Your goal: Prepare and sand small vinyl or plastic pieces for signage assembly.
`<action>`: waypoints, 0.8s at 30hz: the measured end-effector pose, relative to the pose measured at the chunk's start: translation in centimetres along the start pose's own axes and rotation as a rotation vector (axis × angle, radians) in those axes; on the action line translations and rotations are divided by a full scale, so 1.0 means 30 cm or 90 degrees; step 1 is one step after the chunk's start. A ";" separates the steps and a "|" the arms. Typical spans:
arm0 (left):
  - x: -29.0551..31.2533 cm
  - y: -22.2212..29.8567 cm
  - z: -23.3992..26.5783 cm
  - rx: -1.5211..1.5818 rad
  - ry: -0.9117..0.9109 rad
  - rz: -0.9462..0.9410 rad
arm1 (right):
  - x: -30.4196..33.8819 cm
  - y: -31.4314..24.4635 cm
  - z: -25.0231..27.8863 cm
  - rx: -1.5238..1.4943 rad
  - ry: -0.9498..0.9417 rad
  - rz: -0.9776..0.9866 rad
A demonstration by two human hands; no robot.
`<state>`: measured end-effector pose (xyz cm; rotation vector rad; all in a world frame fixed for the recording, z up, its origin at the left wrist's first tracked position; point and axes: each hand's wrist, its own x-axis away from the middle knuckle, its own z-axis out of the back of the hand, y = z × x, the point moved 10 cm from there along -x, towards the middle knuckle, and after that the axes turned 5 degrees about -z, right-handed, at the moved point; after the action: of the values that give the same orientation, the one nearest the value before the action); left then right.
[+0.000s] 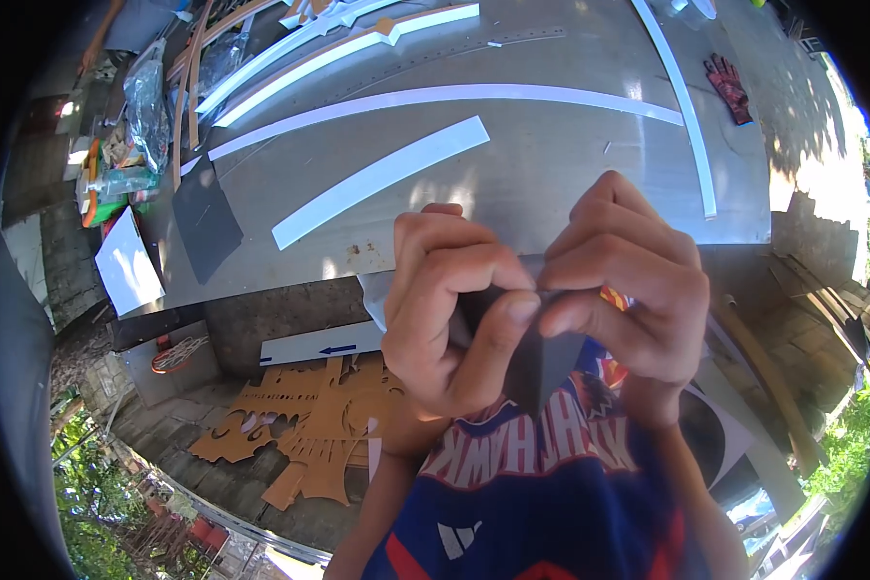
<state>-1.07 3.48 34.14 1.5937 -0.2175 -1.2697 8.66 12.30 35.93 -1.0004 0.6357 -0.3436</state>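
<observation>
Close to the camera, in front of my blue jersey, both hands come together in a pinch. My left hand (454, 300) has its thumb and bent fingers closed on a thin dark grey sheet piece (539, 372). From the other side my right hand (638, 275) pinches the same piece at its upper edge, the two thumbs nearly touching. The piece hangs down between the hands, with a crease or corner running along it. Most of its upper part is hidden behind my fingers.
Beyond my hands is a grey metal table (541, 179) with a short white strip (382, 182), long white strips (445, 95) and a dark red glove (728, 89). A dark sheet (206, 217) overhangs its left edge. Brown cut-out boards (309, 425) lie below.
</observation>
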 end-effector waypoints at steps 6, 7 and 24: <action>0.028 0.004 -0.005 0.025 0.028 -0.002 | 0.043 -0.002 0.011 0.010 0.070 -0.001; 0.029 0.010 -0.011 0.021 0.026 -0.007 | 0.050 -0.003 0.013 0.012 0.070 -0.003; -0.001 0.005 0.002 -0.079 -0.085 -0.065 | -0.006 0.166 -0.043 -0.003 -0.237 -0.242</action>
<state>-1.06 3.40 34.27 1.4304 -0.1390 -1.4433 7.62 14.06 31.20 -1.1543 0.1072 -0.4737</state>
